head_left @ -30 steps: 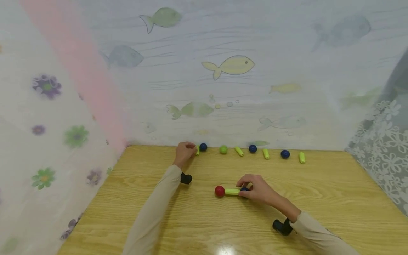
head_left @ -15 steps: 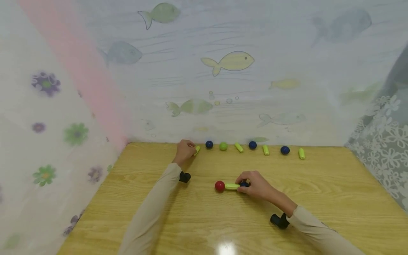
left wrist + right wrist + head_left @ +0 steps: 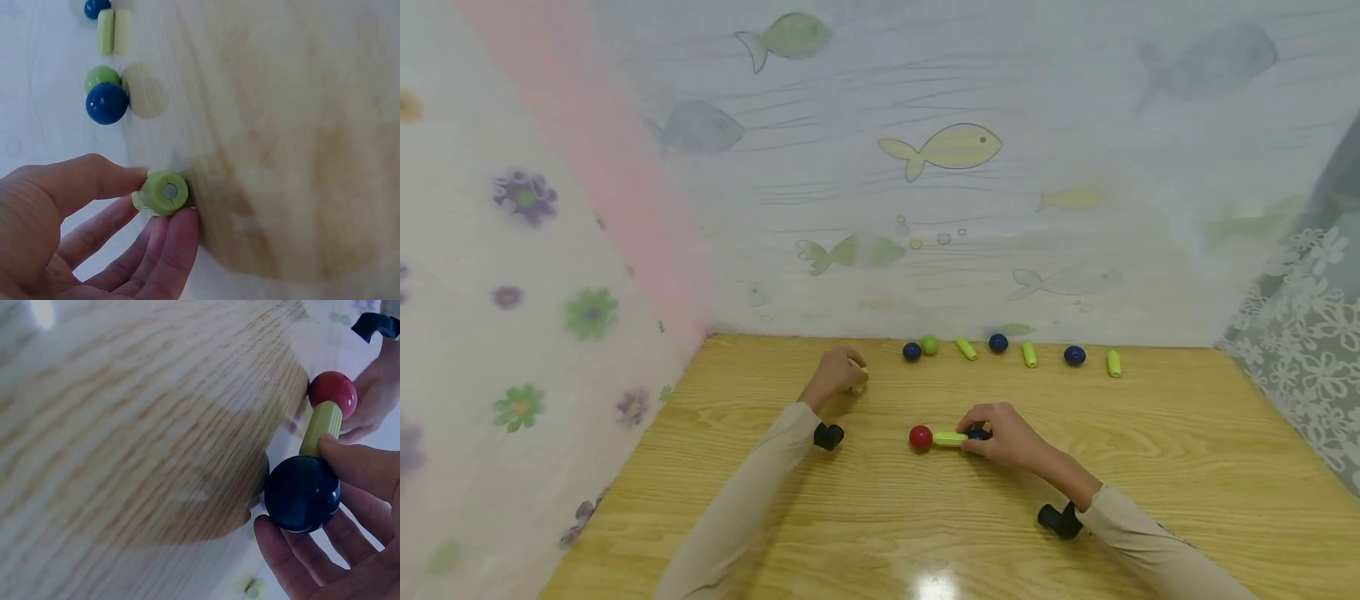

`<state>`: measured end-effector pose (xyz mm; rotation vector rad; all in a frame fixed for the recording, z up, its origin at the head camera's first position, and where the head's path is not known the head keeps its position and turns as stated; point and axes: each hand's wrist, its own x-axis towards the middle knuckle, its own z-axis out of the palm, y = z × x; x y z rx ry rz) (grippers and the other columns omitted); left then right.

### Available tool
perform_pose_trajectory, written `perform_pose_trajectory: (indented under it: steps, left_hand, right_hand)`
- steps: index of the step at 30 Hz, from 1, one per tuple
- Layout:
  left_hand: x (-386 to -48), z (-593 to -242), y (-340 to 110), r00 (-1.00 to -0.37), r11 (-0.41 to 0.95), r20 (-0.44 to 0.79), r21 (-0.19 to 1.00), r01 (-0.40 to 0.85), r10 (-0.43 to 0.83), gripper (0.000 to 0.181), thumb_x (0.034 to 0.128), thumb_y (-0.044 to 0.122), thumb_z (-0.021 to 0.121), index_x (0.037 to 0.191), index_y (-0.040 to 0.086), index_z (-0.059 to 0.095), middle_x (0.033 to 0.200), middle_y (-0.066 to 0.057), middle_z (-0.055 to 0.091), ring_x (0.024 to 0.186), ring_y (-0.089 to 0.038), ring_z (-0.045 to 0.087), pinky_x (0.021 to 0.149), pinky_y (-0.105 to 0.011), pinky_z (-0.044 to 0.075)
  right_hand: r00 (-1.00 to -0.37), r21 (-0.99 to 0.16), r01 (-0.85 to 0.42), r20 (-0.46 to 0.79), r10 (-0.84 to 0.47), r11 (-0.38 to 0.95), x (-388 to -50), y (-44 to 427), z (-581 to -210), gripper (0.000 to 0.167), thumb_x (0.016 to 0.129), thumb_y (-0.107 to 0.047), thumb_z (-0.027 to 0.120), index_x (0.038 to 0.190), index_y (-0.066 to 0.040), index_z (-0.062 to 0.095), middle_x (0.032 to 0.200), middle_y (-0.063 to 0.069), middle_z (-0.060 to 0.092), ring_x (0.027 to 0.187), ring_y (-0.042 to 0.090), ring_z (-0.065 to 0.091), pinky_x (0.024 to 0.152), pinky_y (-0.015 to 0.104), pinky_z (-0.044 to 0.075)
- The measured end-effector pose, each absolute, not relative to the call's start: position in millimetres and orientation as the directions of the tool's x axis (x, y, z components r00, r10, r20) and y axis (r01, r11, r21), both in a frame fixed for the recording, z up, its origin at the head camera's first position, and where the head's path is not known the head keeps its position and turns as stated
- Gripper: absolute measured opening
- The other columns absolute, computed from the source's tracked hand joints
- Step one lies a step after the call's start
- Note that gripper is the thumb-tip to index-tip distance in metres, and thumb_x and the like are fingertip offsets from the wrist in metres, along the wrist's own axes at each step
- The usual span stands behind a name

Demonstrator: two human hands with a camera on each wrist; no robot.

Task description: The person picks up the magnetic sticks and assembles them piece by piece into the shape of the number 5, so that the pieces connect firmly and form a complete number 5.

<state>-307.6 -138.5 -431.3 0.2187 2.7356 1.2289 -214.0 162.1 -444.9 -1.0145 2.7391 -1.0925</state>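
Note:
My left hand [image 3: 837, 372] pinches a short yellow-green rod [image 3: 150, 199] between thumb and fingers, near the table's far left. A silvery disc shows in the rod's end in the left wrist view. At mid-table, my right hand [image 3: 1006, 435] grips a dark blue ball [image 3: 302, 495], its thumb reaching onto a ribbed yellow-green rod [image 3: 949, 439]. That rod lies in line between the blue ball and a red ball [image 3: 921, 437], meeting both. In the head view, fingers partly cover the held blue ball.
Along the far edge of the wooden table [image 3: 865, 525] lie a blue ball [image 3: 912, 352], a green ball [image 3: 929, 344] close beside it, and several more rods and blue balls. A fish-patterned sheet [image 3: 820, 200] rises behind; a flowered one [image 3: 452, 350] stands left.
My left hand has drawn its rod away from the far edge, toward me. The nearby blue ball has rolled right, up to the green ball. My right hand keeps its grip in place.

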Motion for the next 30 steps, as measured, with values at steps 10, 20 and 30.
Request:
perform_pose_trajectory:
  steps: [10,20,30]
  left_hand:
    - [-273.0,-436.2,-141.2,-0.965,0.604,-0.083,0.792,0.087,0.249,0.020,0.0840,0.007,0.066,0.103,0.001,0.068,0.089,-0.010,0.064,0.064,-0.020,0.062,0.056,-0.033,0.053]
    - [-230.2,-439.1,-142.4,-0.943,0.477,-0.148,0.879,0.014,0.298,0.020,0.0851,0.008,0.067,0.105,0.002,0.069,0.091,-0.011,0.062,0.065,-0.020,0.062,0.057,-0.034,0.055]
    - [-189.5,-436.5,-130.2,-0.921,0.320,-0.169,0.946,-0.051,0.352,0.027,0.0850,0.004,0.067,0.110,-0.005,0.063,0.087,-0.013,0.063,0.065,-0.025,0.063,0.060,-0.040,0.056]
  right_hand:
    - [-0.786,-0.617,-0.568,0.209,-0.582,0.545,-213.0,161.1,-447.6,0.013,0.081,-0.010,0.075,0.093,-0.005,0.072,0.086,0.002,0.066,0.074,0.010,0.058,0.064,0.026,0.049]
    - [-0.793,-0.610,-0.562,0.207,-0.572,0.559,-214.7,162.0,-449.3,0.014,0.081,-0.013,0.076,0.093,-0.007,0.071,0.085,-0.001,0.066,0.075,0.012,0.059,0.066,0.028,0.050]
    - [-0.798,-0.619,-0.553,0.199,-0.569,0.558,-216.9,162.1,-447.9,0.014,0.080,-0.012,0.076,0.092,-0.007,0.071,0.084,-0.002,0.065,0.074,0.009,0.058,0.065,0.026,0.049]
